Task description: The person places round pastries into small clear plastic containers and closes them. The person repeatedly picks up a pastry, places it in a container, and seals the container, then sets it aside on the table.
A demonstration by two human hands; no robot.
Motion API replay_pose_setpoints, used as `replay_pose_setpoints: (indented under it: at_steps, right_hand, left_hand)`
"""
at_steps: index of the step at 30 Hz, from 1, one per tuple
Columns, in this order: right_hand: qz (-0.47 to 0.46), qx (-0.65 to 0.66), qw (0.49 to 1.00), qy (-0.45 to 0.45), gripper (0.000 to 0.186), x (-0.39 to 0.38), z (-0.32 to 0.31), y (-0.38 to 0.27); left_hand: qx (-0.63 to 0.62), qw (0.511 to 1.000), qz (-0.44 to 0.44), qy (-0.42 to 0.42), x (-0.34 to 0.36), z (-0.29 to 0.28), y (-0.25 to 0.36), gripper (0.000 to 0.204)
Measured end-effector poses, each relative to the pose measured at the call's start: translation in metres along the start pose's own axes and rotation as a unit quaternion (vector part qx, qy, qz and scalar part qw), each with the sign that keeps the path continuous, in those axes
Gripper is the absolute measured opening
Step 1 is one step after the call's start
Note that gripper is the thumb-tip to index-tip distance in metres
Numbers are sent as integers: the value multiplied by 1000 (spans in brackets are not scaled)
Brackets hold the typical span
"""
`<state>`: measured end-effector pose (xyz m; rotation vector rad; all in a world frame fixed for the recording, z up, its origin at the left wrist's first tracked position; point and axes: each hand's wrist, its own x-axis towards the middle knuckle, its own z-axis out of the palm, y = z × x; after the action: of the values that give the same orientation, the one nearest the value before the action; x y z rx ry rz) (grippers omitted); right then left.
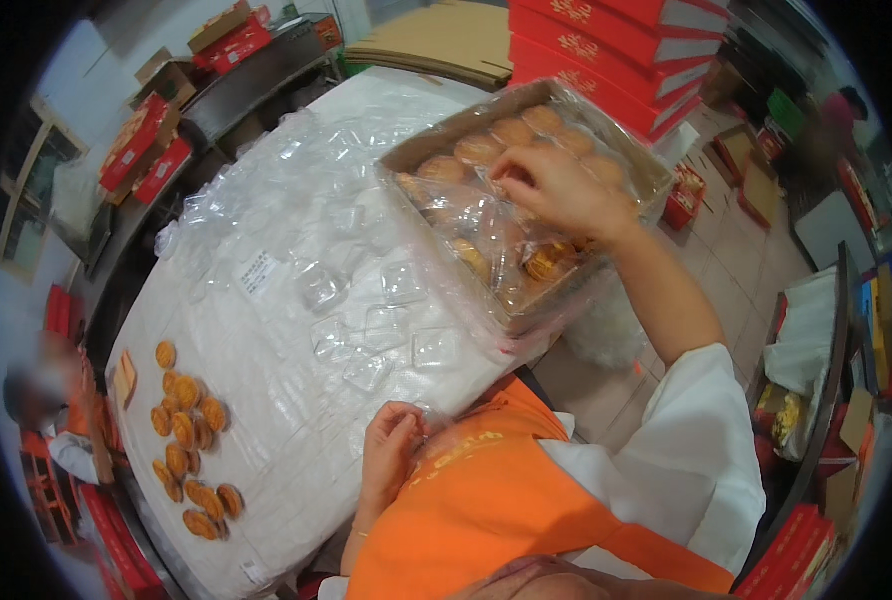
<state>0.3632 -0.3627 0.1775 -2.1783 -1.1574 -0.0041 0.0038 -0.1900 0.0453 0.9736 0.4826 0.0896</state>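
My right hand (571, 200) reaches over an open brown cardboard box (541, 308) lined with crinkled clear plastic film (506, 235), at the far right of a table covered in white sheeting (286, 500). Its fingers curl inward, thumb against fingertips, and they appear to pinch a fold of that film. The round golden-brown pastries (478, 150) lie in rows inside the box, some bare at the far side, others under the bunched plastic nearer me. My left hand (391, 450) rests low at the table's near edge, beside my orange cloth apron (466, 510), thumb and fingers drawn together; something clear shows at the tips, but I cannot tell whether I hold it. Ahead of that hand, small square clear plastic trays (432, 349) are scattered on the sheeting, and well off to the left sits a loose cluster of matching golden-brown pastries (183, 428). To handle this well, I judge, I should draw the film up and aside slowly, so it does not drag across the glossy tops; then take each pastry by its sides, because the crust looks likely to crumble under a hard squeeze. My forearm should clear the near wall rather than lean on it.
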Motion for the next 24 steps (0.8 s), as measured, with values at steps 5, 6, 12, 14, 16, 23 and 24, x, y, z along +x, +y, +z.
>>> replay_pose_setpoints:
  at_steps: [5, 6, 12, 14, 16, 23, 24]
  right_hand:
    - [-41, -217, 950, -222, 40, -18, 26, -14]
    - [-45, -210, 952, -219, 42, -19, 22, -21]
    - [39, -96, 948, -302, 54, 3, 21, 34]
    - [96, -70, 944, -309, 48, -2, 6, -13]
    - [56, -121, 963, -234, 43, -7, 6, -10]
    - [-5, -98, 980, -175, 35, 13, 24, 87]
    - [-1, -92, 981, -173, 32, 12, 27, 92]
  left_hand:
    - [314, 927, 201, -42, 10, 23, 27, 3]
    - [464, 833, 293, -72, 20, 28, 39, 2]
    - [580, 654, 439, -208, 105, 123, 115, 9]
    - [556, 713, 353, -239, 125, 127, 135, 6]
    - [517, 762, 277, -276, 144, 128, 142, 6]
    - [448, 791, 283, -308, 168, 135, 150, 13]
    - [442, 801, 259, -309, 170, 140, 153, 12]
